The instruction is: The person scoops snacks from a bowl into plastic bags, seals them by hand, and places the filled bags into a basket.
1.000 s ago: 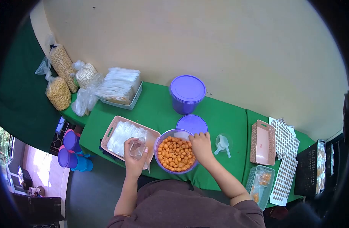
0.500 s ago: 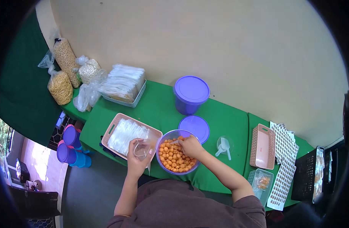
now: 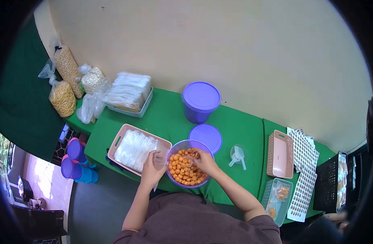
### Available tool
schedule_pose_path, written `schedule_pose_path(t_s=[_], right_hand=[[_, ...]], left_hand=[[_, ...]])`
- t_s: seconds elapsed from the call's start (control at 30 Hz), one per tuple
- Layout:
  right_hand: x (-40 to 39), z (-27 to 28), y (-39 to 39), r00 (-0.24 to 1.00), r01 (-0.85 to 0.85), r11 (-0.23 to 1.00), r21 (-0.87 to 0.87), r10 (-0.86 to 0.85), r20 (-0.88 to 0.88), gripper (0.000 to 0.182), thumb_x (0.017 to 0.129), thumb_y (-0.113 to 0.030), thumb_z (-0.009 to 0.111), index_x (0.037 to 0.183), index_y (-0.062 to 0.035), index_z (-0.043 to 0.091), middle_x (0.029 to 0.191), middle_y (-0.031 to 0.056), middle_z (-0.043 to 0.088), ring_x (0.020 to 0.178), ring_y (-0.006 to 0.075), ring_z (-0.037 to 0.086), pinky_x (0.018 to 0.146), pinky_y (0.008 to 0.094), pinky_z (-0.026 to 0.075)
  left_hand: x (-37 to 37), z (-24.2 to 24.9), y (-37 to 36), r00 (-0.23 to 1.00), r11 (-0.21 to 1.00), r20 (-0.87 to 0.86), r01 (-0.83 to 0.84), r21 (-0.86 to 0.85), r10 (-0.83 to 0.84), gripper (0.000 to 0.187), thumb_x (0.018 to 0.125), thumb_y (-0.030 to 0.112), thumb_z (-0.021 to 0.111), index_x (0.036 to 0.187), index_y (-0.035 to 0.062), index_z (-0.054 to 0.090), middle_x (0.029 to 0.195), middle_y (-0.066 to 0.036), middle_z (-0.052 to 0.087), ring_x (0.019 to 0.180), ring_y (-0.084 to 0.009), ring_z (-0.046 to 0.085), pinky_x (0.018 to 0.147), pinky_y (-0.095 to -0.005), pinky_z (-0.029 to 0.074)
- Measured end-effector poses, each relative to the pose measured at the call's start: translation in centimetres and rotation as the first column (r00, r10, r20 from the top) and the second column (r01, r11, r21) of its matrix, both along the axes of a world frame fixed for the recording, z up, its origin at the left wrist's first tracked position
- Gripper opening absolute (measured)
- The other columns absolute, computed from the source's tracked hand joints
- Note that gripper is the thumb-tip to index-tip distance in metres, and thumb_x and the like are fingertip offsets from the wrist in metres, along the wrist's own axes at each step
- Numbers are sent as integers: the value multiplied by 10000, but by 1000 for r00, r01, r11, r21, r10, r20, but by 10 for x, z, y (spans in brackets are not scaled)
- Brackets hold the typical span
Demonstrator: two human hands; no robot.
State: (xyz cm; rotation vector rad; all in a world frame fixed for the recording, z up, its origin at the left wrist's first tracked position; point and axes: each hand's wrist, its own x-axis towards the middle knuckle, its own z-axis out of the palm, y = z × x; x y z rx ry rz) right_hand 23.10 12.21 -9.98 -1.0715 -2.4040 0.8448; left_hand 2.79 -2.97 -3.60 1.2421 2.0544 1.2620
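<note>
My left hand (image 3: 153, 170) is closed on a clear plastic bag (image 3: 159, 158), its mouth spread beside the rim of a purple tub (image 3: 208, 181). Round orange-brown snack balls (image 3: 182, 171) fill much of that tub. My right hand (image 3: 204, 162) reaches into the tub, closed around what looks like a clear plastic scoop (image 3: 189, 160), partly hidden by the fingers and snacks. Just left of my left hand, a pink basket (image 3: 121, 134) holds a stack of clear bags (image 3: 134, 149).
A purple lid (image 3: 205, 138) lies behind the tub, near a lidded purple bucket (image 3: 198, 110). White scoops (image 3: 237, 156) rest at right. Farther right are a pink basket (image 3: 280, 156), a clear bin (image 3: 271, 191) with filled packets, and sticker sheets (image 3: 302, 193). Snack sacks (image 3: 63, 99) stand far left.
My right hand has shifted lower over the snacks in the tub. My left hand has turned the bag's mouth toward the tub. A blurred hand or arm now shows at the lower right.
</note>
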Motion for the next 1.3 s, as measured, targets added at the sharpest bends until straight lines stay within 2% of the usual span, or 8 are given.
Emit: schedule_pose_path(t_s=[0.1,0.17,0.27,0.57,0.7,1.07,1.13,1.3], right_hand=[[0,4,2,972,84,972,-217,-128,-198,314,889,-212,642,1131,-15,612,956,150,682,802,231,679,722,329,544],[-6,-4,0,822,-11,750,-661,-370,-433,331,956,-273,586,1110,19,612,952,101,668,812,172,660,716,280,544],[-12,-31,-4,755,-14,633,-774,-501,-423,372,1010,-298,495,1082,51,601,968,116,659,815,163,660,717,257,548],[-11,-34,-11,628,73,605,-793,-645,-435,316,1029,-278,446,1037,21,551,861,100,629,726,162,637,641,270,533],[-9,-26,-16,575,60,598,-799,-675,-462,301,1029,-271,447,1024,15,541,857,99,623,717,157,635,621,261,514],[17,43,-37,246,-177,552,-815,-777,-580,281,1032,-292,440,1005,-25,523,849,76,604,721,129,580,627,244,472],[22,57,-37,242,-179,564,-806,-769,-591,283,1033,-295,437,1002,-28,524,838,75,605,718,129,583,627,245,473],[27,87,-38,267,-172,641,-748,-701,-662,279,1034,-289,436,994,-29,526,797,79,612,680,128,597,603,245,480]], left_hand=[[0,1,1,1000,1000,26,11,1,-11,564,747,146,770,1212,29,474,1117,-187,618,1077,-317,606,929,-390,463],[0,3,2,999,1000,33,19,4,-19,562,751,146,768,1214,25,474,1129,-191,615,1090,-319,602,933,-390,461],[1,3,4,999,999,38,39,-4,-39,560,757,143,761,1218,16,470,1146,-194,611,1096,-317,601,938,-390,458],[0,1,4,998,999,55,42,-29,-41,572,746,134,761,1222,8,470,1147,-197,608,1091,-335,597,952,-392,451],[-3,-11,4,994,998,-88,55,-22,-57,629,699,113,775,1239,6,471,1153,-214,600,1097,-372,579,952,-422,450],[9,-7,5,963,994,-248,101,-30,-105,706,661,143,805,1265,11,462,1230,-207,548,1149,-388,525,987,-463,405],[17,1,8,897,978,-393,204,-43,-204,729,663,185,816,1273,19,454,1209,-184,546,1149,-373,509,988,-469,390],[36,6,14,871,969,-434,247,-19,-230,741,642,219,827,1265,62,458,1208,-151,528,1157,-358,487,985,-461,382]])
